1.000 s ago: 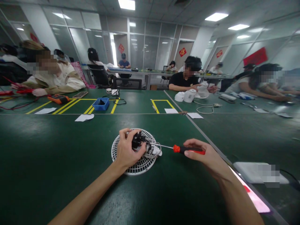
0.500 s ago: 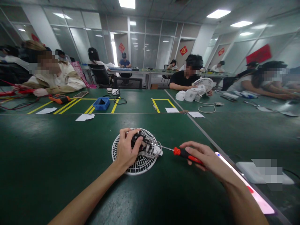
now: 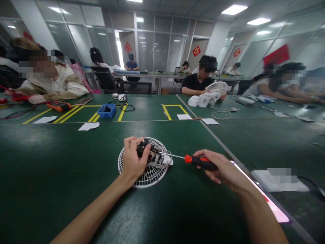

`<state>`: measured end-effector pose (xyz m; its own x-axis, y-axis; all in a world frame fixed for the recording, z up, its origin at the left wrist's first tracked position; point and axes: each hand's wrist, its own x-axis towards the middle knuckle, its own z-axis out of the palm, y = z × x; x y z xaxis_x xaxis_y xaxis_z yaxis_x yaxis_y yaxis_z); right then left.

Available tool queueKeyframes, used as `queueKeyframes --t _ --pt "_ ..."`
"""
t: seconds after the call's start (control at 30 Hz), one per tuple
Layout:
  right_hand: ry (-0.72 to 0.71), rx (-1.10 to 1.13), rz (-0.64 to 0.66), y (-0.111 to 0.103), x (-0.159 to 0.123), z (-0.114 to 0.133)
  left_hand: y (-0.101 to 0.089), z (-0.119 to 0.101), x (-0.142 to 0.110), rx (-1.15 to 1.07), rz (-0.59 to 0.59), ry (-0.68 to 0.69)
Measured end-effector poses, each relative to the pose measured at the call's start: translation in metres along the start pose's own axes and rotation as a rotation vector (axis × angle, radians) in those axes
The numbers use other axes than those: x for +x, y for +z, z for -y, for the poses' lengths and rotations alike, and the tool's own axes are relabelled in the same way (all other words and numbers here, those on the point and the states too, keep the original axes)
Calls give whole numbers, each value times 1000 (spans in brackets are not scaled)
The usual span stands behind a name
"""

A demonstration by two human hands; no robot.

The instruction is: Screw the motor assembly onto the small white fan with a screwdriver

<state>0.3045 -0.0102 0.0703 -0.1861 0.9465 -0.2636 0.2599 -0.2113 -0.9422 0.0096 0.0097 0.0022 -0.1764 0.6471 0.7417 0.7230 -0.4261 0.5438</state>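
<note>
A round white fan grille (image 3: pixel 149 181) lies flat on the green table in front of me. On top of it sits the fan's black motor unit (image 3: pixel 143 148), with grey wires and a white piece (image 3: pixel 166 160) at its right side. My left hand (image 3: pixel 133 161) is closed around the motor unit, thumb on the near right side and fingers over the top. My right hand (image 3: pixel 215 166) grips a red and black screwdriver (image 3: pixel 203 162) by its handle. The screwdriver lies nearly level, and its shaft points left into the motor unit; its tip is hidden among the parts.
A glowing phone-like screen (image 3: pixel 269 200) and a white device (image 3: pixel 266 179) lie beyond my right forearm. Farther off are a blue bin (image 3: pixel 106 111), paper slips (image 3: pixel 88 126) and a multimeter (image 3: pixel 59 106). Across the table a co-worker (image 3: pixel 196 83) holds another white fan (image 3: pixel 217 88).
The screwdriver handle has turned in my right hand, and the fingers have shifted around it. My left hand keeps its hold on the motor unit. The whole view has shifted slightly.
</note>
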Motion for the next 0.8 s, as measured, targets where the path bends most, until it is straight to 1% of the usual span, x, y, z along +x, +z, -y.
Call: queueKeyframes --t 0.07,0.17,0.27,0.33,0.4,0.47,0.53,0.67,0.73,0.8 --pt "27 8 15 -1 1 0 0 0 1 -3 7 8" --pt "-5 5 -10 -3 1 0 -2 -2 2 -11 26 62" --pt "-59 4 -68 -5 1 1 -3 -2 4 -10 76 133" --pt "-122 7 -112 -6 1 1 -3 -3 5 -6 108 146" --pt "-191 21 -134 -5 0 2 -3 -3 5 -13 113 152" --pt "-213 36 -130 -4 0 2 -3 -4 5 -21 101 169" --pt "-158 54 -110 -2 0 1 -3 -5 5 -16 93 184" --pt "17 116 -53 0 1 0 -4 -7 5 -29 108 199" --pt "31 123 -50 1 2 0 -4 -7 4 -46 116 198" --pt "3 116 -49 0 1 1 -4 -7 3 -50 118 189"
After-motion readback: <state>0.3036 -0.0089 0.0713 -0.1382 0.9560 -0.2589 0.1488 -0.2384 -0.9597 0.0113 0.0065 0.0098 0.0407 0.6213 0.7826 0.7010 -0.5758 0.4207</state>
